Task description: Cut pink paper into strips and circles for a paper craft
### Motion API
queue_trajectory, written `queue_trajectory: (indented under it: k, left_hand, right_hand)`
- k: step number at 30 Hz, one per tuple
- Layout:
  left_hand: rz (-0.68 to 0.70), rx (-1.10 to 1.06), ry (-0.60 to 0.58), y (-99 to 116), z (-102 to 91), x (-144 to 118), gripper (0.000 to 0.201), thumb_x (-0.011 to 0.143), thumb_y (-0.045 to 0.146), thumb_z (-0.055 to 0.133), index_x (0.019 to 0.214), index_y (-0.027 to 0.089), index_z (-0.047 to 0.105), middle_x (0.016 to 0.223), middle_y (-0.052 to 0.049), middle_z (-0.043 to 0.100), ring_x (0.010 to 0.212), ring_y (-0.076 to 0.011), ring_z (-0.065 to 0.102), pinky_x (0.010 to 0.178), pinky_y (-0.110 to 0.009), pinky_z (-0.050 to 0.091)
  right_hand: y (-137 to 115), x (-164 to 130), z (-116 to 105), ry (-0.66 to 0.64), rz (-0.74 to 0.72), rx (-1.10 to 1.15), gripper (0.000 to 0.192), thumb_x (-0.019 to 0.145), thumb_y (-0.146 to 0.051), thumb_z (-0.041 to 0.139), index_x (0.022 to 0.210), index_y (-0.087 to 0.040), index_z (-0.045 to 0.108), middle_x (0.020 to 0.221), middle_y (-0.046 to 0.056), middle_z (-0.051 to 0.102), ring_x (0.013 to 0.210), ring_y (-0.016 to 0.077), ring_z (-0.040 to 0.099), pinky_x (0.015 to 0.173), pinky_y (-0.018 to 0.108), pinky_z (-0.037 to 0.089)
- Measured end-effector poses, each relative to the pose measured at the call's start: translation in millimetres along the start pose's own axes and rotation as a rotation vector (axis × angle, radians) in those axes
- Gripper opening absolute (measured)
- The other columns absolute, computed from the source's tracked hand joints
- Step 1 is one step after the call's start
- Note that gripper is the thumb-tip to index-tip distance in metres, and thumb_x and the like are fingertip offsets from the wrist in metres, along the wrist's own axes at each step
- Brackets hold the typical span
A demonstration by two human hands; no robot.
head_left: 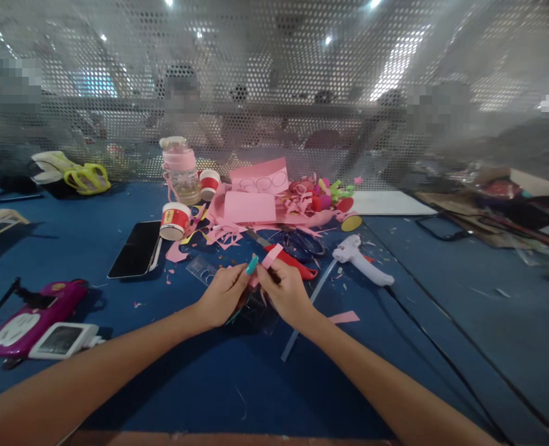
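Note:
My left hand (223, 292) and my right hand (287, 291) meet over the middle of the table, both closed in a pinch. Between the thumbs runs a pink paper strip (272, 255), its free end rising above my right hand. A thin green piece (232, 318) shows below my left hand; what it belongs to is hidden by the fingers. Just behind the hands lie scissors with red handles (302, 267) and a clear stencil ruler (201, 270). Right of them rests a white glue gun (365, 263) with a long clear glue stick (309, 310).
Pink paper sheets (250, 207) and scraps lie at the back, beside paper cups (174, 222) and a water bottle (180, 170). On the left are a phone (136, 249) and a purple pouch (35, 322). The glue gun's black cable (435, 347) crosses the right side.

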State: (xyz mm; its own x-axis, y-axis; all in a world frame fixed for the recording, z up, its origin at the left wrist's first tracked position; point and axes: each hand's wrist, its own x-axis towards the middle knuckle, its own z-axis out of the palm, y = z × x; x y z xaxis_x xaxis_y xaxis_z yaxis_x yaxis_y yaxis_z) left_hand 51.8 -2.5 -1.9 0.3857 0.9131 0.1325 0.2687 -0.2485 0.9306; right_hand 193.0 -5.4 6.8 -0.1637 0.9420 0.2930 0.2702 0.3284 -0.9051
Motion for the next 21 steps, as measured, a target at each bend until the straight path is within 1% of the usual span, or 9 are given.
queue_trajectory:
  k: [2,5,9,12,15,18,21]
  left_hand:
    - [0.0,0.025,0.027,0.3,1.0,-0.1,0.04,0.089,0.044,0.032,0.062,0.017,0.044,0.039,0.008,0.037,0.033,-0.0052,0.033,0.034,-0.016,0.026]
    - [-0.05,-0.062,0.013,1.5,1.2,-0.3,0.042,0.088,0.046,0.033,0.062,0.017,0.046,0.036,0.007,0.039,0.03,-0.0056,0.034,0.032,-0.017,0.026]
    - [-0.108,-0.172,-0.016,2.9,-0.5,1.2,0.04,0.084,0.048,0.04,0.06,0.016,0.047,0.037,0.005,0.047,0.029,-0.0061,0.039,0.031,-0.017,0.03]
    - [-0.155,-0.221,0.011,2.7,-1.2,3.9,0.039,0.081,0.048,0.044,0.058,0.016,0.047,0.035,0.005,0.046,0.027,-0.0053,0.037,0.03,-0.016,0.027]
    - [-0.201,-0.295,0.02,1.2,-0.9,7.2,0.036,0.076,0.045,0.047,0.055,0.015,0.048,0.034,0.006,0.042,0.025,-0.0043,0.034,0.028,-0.015,0.021]
    - [-0.264,-0.355,-0.003,-0.7,-1.4,10.4,0.03,0.07,0.037,0.051,0.05,0.015,0.049,0.031,0.007,0.038,0.024,-0.0031,0.029,0.027,-0.016,0.016]
    - [-0.293,-0.397,-0.014,-0.8,-3.2,13.1,0.028,0.066,0.034,0.052,0.045,0.015,0.049,0.029,0.007,0.036,0.025,-0.0022,0.026,0.029,-0.016,0.015]
  right_hand:
    - [0.1,-0.2,0.2,0.012,0.013,0.014,0.026,0.082,-0.034,0.047,0.062,-0.019,0.046,0.044,-0.005,0.043,0.037,0.0079,0.039,0.037,0.02,0.029]
    - [2.6,0.2,-1.1,0.031,0.016,0.054,0.031,0.084,-0.038,0.048,0.06,-0.02,0.044,0.043,-0.007,0.039,0.036,0.0071,0.035,0.036,0.021,0.027]
    - [6.6,0.7,-5.6,-0.03,-0.038,0.078,0.031,0.087,-0.041,0.046,0.064,-0.02,0.047,0.046,-0.007,0.038,0.037,0.0072,0.035,0.038,0.021,0.028]
    - [6.6,1.2,-9.1,-0.083,-0.138,0.028,0.031,0.088,-0.04,0.045,0.066,-0.019,0.051,0.049,-0.005,0.041,0.041,0.0083,0.04,0.042,0.022,0.033]
    - [4.3,2.5,-11.8,-0.095,-0.263,-0.046,0.028,0.088,-0.036,0.045,0.068,-0.019,0.054,0.054,-0.003,0.046,0.048,0.0104,0.045,0.047,0.024,0.037]
    - [3.1,3.9,-14.4,-0.095,-0.427,-0.122,0.024,0.089,-0.029,0.045,0.07,-0.019,0.056,0.059,-0.001,0.049,0.057,0.0123,0.05,0.053,0.024,0.041]
    - [5.3,4.2,-17.7,-0.115,-0.595,-0.227,0.022,0.09,-0.022,0.042,0.074,-0.019,0.058,0.067,0.001,0.052,0.065,0.0132,0.053,0.056,0.024,0.042]
